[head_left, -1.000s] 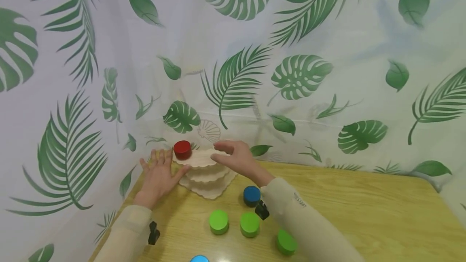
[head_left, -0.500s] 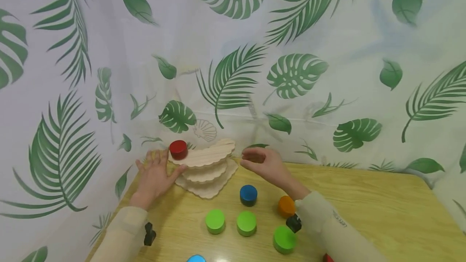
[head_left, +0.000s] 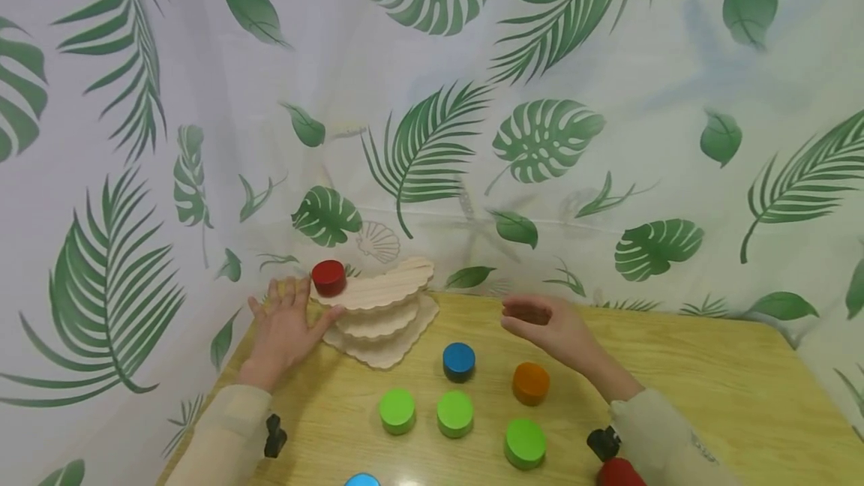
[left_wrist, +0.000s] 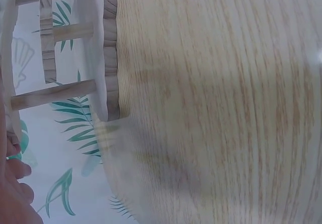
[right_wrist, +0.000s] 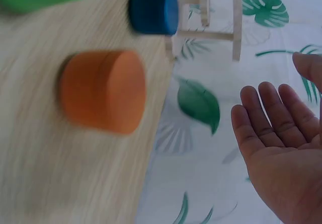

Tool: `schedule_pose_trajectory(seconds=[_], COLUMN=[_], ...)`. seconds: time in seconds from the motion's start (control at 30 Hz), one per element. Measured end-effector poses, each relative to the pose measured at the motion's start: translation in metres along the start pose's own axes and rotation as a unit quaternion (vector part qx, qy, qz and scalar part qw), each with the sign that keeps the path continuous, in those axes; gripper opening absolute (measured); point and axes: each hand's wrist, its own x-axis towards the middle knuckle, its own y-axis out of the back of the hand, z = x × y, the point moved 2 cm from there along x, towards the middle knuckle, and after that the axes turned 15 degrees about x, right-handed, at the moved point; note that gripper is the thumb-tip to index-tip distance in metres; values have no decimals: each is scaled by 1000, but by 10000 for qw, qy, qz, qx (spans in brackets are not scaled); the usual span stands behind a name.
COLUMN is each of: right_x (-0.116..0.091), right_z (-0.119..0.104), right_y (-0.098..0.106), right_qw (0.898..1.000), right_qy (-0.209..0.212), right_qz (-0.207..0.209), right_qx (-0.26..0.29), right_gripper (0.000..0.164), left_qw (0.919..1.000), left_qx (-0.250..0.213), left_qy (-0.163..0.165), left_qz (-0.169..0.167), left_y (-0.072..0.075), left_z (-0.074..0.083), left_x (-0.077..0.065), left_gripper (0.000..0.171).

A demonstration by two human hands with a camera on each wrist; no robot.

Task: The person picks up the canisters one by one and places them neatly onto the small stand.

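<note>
A pale wooden stand with scalloped tiers (head_left: 381, 291) sits at the back left, its tiers joined by round posts (left_wrist: 55, 94) in the left wrist view. On the left end of its top tier rests a red cylinder block (head_left: 328, 277). My left hand (head_left: 283, 336) lies beside that end with fingers spread, the thumb at the tier's edge. Off to the right, my right hand (head_left: 556, 332) hovers beyond an orange cylinder block (head_left: 531, 383), fingers loosely curved and nothing in them. Its palm faces the camera in the right wrist view. A dark blue cylinder block (head_left: 459, 361) stands right of the stand.
Several green cylinder blocks, such as a front one (head_left: 524, 444), stand on the wooden table (head_left: 729, 388). A light blue block (head_left: 362, 480) and another red one (head_left: 617, 472) are cut off by the lower edge. A leaf-printed curtain (head_left: 432, 58) hangs behind and at left.
My right hand has moved right, away from over the stand's top tier, uncovering the tier's right end and the orange block. My left hand and the red block on the tier stay put.
</note>
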Motion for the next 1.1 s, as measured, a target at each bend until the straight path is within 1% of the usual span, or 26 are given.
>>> schedule_pose_trajectory(seconds=[0.17,0.33,0.53,0.67,0.77,0.9,1.1], right_x=[-14,-25,-38,-45,-48,-49,-47], right_z=[13,28,47,57,61,64,66], right_y=[19,33,46,50,51,51,48], right_qw=[9999,9995,9978,9967,9964,9956,9934], right_qy=[-41,-247,-553,-661,-687,-650,-668], right_qz=[-10,-68,-305,-372,-456,-674,-936], right_qx=[-166,-158,-194,-286,-201,-44,-8], right_gripper=[41,45,50,49,48,48,51], left_qw=[10000,10000,10000,10000,10000,10000,10000], left_qx=[49,79,64,45,40,43,26], left_qy=[-31,-32,-44,-54,-56,-48,-35], left_qz=[-41,-10,36,60,44,2,29], left_y=[0,-2,-3,-4,-3,-3,-2], left_z=[1,0,0,0,0,1,1], left_x=[0,1,2,2,2,1,0], left_gripper=[104,104,104,104,104,104,104])
